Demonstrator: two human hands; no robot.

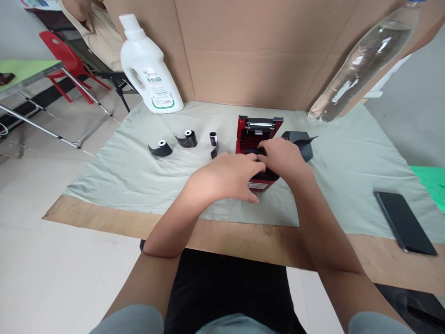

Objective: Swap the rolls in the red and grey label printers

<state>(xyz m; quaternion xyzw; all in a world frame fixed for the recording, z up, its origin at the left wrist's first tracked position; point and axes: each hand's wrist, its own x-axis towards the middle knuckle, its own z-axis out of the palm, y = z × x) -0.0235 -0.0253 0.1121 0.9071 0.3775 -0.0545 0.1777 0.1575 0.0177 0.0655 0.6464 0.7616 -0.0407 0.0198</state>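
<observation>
Left grip (232, 175), right grip (284, 157) at red device (259, 186); lid (260, 124) raised.

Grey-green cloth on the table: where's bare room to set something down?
Cloth is bare between the dark-grey plastic piece and the flat black phone, and from the three black rolls toward the left forearm. Crowded: the open red box under left hand and right hand, rolls and plastic piece beside it.

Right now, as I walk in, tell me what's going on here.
A person's left grip is at the left side of a red and black device, the right grip over it from the right. What either holds is hidden. The device's lid stands raised. Three dark rolls lie leftward on a pale cloth.
</observation>
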